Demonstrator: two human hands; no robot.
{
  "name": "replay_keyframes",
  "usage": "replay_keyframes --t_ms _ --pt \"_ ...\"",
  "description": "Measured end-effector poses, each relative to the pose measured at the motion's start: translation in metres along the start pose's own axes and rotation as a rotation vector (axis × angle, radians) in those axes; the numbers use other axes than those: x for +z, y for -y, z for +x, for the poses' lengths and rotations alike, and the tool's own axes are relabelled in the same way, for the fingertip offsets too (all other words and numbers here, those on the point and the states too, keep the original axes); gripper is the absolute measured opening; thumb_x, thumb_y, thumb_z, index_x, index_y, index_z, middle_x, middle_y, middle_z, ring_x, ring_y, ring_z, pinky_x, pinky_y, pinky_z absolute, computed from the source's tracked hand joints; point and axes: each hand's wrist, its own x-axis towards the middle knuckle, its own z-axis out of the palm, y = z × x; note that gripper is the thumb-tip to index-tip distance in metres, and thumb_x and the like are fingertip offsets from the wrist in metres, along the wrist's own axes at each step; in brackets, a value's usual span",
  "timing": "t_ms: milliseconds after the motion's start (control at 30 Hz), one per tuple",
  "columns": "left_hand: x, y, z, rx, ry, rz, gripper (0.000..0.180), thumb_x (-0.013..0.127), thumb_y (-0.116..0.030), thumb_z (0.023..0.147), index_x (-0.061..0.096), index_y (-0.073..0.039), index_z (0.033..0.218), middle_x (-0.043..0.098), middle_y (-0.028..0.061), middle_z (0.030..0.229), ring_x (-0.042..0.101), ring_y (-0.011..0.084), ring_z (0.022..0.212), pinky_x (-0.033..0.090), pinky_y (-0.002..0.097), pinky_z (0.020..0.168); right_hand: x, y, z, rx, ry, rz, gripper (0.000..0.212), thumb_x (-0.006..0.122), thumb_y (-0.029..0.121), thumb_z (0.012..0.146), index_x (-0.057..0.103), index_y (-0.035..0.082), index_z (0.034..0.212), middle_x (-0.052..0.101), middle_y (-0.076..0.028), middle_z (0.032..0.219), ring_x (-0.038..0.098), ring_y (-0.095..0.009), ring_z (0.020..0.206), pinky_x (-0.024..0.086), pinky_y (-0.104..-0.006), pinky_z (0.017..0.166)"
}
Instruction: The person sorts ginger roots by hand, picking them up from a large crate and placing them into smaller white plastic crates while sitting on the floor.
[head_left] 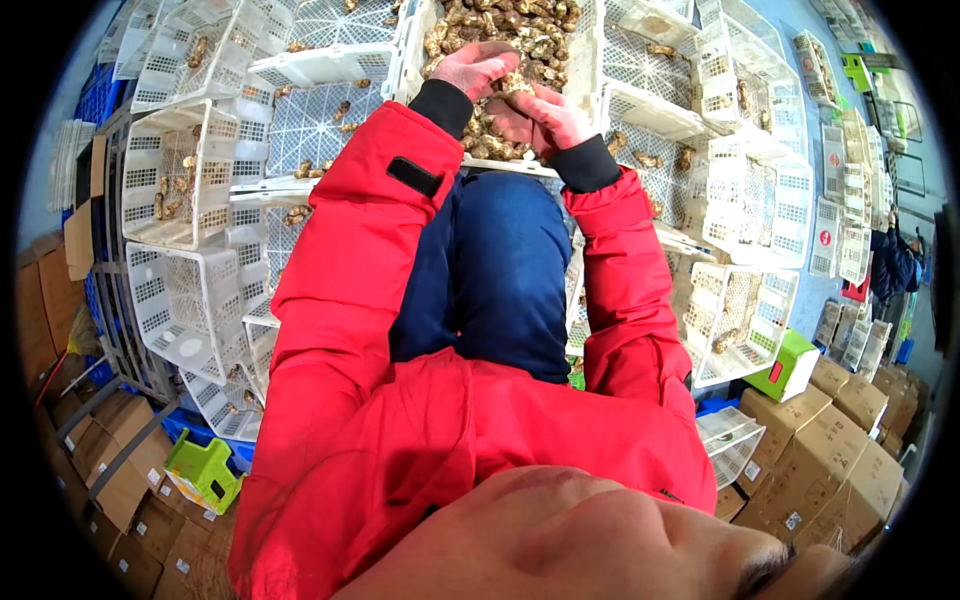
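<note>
In front of my knees stands a white plastic crate [588, 60], heaped with brown and cream knobbly pieces [540, 25] that look like mushrooms. Over its near half my left hand [478, 70] and my right hand [543, 118] come close together, fingers curled. Between their fingertips is a pale, lumpy mushroom-like piece [514, 84], gripped from both sides. My fingers cover part of it. More of the brown pieces lie just below my hands, by the crate's near rim.
White mesh crates surround me on both sides, such as an upright one [180, 175] at left and another [745, 320] at right, several with a few brown pieces. Cardboard boxes [815, 455] are stacked at lower right. A green crate [203, 470] sits at lower left. Another person [895, 260] is far right.
</note>
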Motion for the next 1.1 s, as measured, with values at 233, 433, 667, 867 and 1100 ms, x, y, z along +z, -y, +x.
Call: replay_keyframes --t_ms 233,433,667,867,1100 --pt "-0.001 0.003 0.003 -0.055 -0.035 0.046 0.032 0.053 -0.023 0.08 0.051 -0.007 0.107 0.049 -0.0034 0.078 0.051 0.0069 0.069 0.041 0.0203 0.059 0.0 -0.008 0.006 -0.2 -0.341 -0.195 0.043 0.058 0.008 0.072 0.042 -0.007 0.11 0.057 -0.007 0.084 0.057 -0.012 0.066 0.045 -0.0229 0.055" --pt "-0.007 0.008 0.01 -0.117 0.019 -0.068 0.042 0.053 -0.032 0.08 0.044 -0.008 0.115 0.053 0.0034 0.098 0.053 0.0134 0.086 0.043 0.0265 0.071 0.01 -0.004 0.004 -0.265 -0.318 -0.174 0.038 0.058 0.007 0.072 0.046 -0.005 0.106 0.057 -0.005 0.082 0.056 -0.011 0.066 0.044 -0.0215 0.055" --pt "0.011 -0.008 -0.006 -0.162 0.026 -0.064 0.046 0.052 -0.032 0.081 0.04 -0.008 0.119 0.045 0.0041 0.115 0.049 0.0172 0.098 0.041 0.0323 0.081 0.004 -0.005 0.013 -0.77 -0.657 -1.371 0.039 0.059 0.011 0.07 0.047 0.0 0.105 0.056 -0.012 0.09 0.056 -0.021 0.077 0.044 -0.0292 0.065" --pt "-0.005 -0.004 0.0 0.026 0.072 0.007 0.041 0.051 -0.021 0.082 0.04 -0.005 0.118 0.046 0.0081 0.115 0.047 0.0124 0.099 0.041 0.0258 0.077 0.01 -0.002 0.006 -0.495 -0.193 -0.642 0.052 0.057 0.011 0.073 0.035 -0.002 0.119 0.051 -0.011 0.101 0.054 -0.016 0.086 0.044 -0.0266 0.074" --pt "0.003 -0.004 0.0 0.194 0.325 -0.091 0.047 0.049 -0.02 0.08 0.034 -0.002 0.121 0.044 0.008 0.118 0.042 0.0142 0.104 0.034 0.0268 0.087 0.004 0.007 0.008 -0.451 -0.057 -0.242 0.045 0.052 0.001 0.075 0.036 -0.005 0.116 0.05 -0.01 0.101 0.052 -0.013 0.086 0.045 -0.0246 0.074"
